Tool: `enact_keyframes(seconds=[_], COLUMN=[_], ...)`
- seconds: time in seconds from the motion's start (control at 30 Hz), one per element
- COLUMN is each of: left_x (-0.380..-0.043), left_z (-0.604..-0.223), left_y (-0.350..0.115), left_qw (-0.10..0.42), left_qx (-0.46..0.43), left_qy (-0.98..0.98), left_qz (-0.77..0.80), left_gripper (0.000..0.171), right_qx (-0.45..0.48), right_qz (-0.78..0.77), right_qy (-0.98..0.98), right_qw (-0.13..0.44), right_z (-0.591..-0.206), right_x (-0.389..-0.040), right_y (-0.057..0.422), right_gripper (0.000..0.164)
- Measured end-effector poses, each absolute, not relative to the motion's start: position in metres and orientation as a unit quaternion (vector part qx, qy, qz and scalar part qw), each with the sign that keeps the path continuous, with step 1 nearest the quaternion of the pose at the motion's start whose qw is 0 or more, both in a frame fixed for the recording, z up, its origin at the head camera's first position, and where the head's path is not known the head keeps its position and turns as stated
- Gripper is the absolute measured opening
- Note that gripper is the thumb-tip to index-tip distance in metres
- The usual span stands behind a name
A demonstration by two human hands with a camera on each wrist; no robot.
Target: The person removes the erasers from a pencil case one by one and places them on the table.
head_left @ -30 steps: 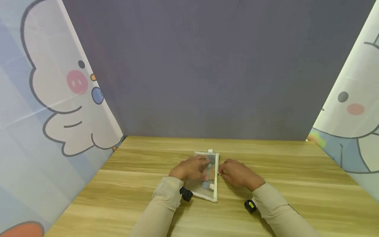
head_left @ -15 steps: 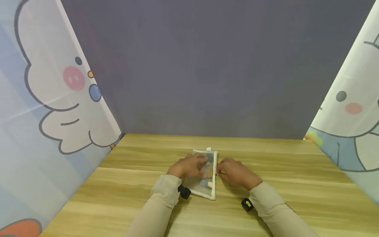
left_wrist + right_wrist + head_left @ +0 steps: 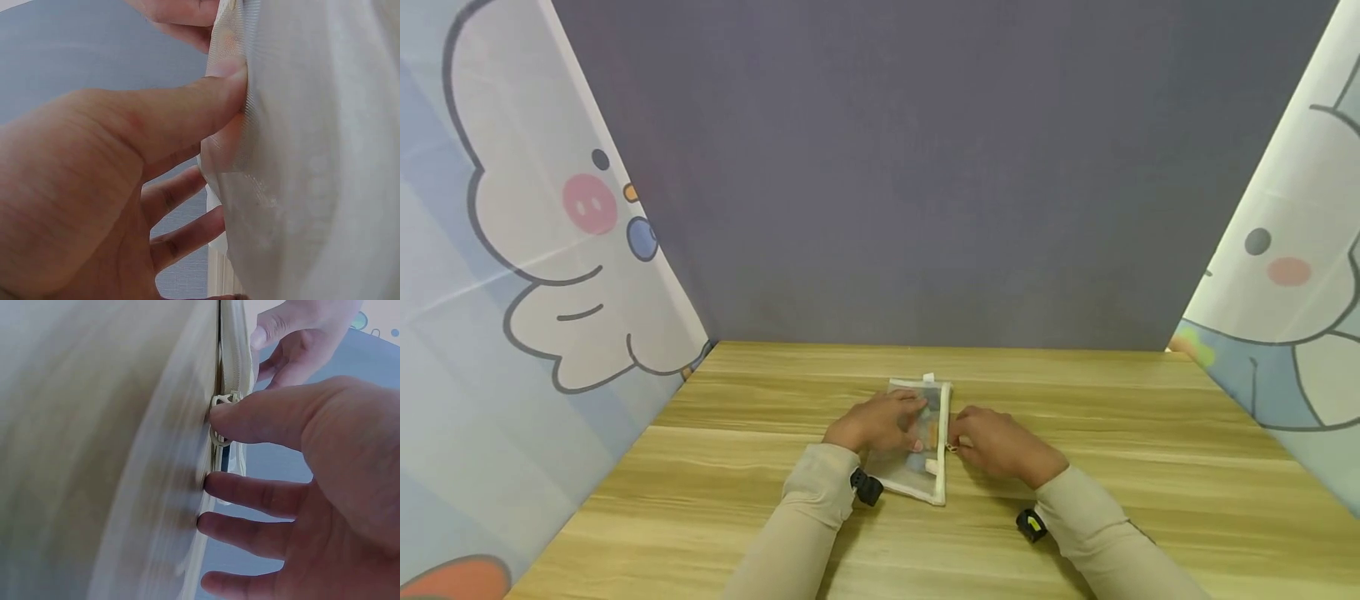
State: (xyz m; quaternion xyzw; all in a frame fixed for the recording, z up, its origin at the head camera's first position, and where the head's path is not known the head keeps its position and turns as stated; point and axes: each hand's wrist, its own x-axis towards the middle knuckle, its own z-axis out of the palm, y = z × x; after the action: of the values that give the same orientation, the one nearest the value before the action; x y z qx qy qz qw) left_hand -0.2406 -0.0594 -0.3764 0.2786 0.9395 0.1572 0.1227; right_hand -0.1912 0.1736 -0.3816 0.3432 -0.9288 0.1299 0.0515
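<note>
Mesh zipper pouch (image 3: pixel 901 473) lies on the wood-grain desk (image 3: pixel 685 517) in front of the person, its white zipper edge (image 3: pixel 942 475) facing the right hand (image 3: pixel 997 443). That hand pinches the ring-shaped zipper pull (image 3: pixel 225 399) about midway along the edge, thumb on the ring, its other fingers extended toward the zipper. The left hand (image 3: pixel 880 423) rests on the mesh, fingers spread, thumb touching the fabric. An orange patch (image 3: pixel 933 433), too blurred to identify, shows at the mesh. A white tag (image 3: pixel 928 377) juts from the far end.
</note>
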Motion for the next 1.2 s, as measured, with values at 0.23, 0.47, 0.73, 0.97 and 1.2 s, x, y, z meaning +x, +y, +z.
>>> enact_keyframes(seconds=[0.23, 0.47, 0.73, 0.97, 1.2], left_x=[-0.243, -0.244, -0.241, -0.239, -0.240], left_z=[-0.377, -0.377, -0.381, -0.381, -0.379], left_y=[-0.062, -0.064, -0.060, -0.058, -0.059], left_qw=[0.120, 0.117, 0.122, 0.113, 0.112], left_qx=[0.285, 0.281, 0.280, 0.290, 0.285], left_qy=[0.939, 0.939, 0.936, 0.936, 0.938], left_qz=[0.154, 0.159, 0.175, 0.162, 0.164], left_gripper=[0.076, 0.077, 0.076, 0.075, 0.074], right_qx=[0.353, 0.366, 0.349, 0.341, 0.344], right_qz=[0.129, 0.127, 0.113, 0.123, 0.117], right_qy=[-0.926, -0.922, -0.930, -0.932, -0.931], right_qw=[0.043, 0.020, 0.003, -0.009, -0.016], right_z=[-0.377, -0.370, -0.368, -0.369, -0.364], right_x=[-0.189, -0.188, -0.178, -0.171, -0.171], right_y=[0.169, 0.167, 0.168, 0.169, 0.165], right_gripper=[0.012, 0.010, 0.007, 0.006, 0.008])
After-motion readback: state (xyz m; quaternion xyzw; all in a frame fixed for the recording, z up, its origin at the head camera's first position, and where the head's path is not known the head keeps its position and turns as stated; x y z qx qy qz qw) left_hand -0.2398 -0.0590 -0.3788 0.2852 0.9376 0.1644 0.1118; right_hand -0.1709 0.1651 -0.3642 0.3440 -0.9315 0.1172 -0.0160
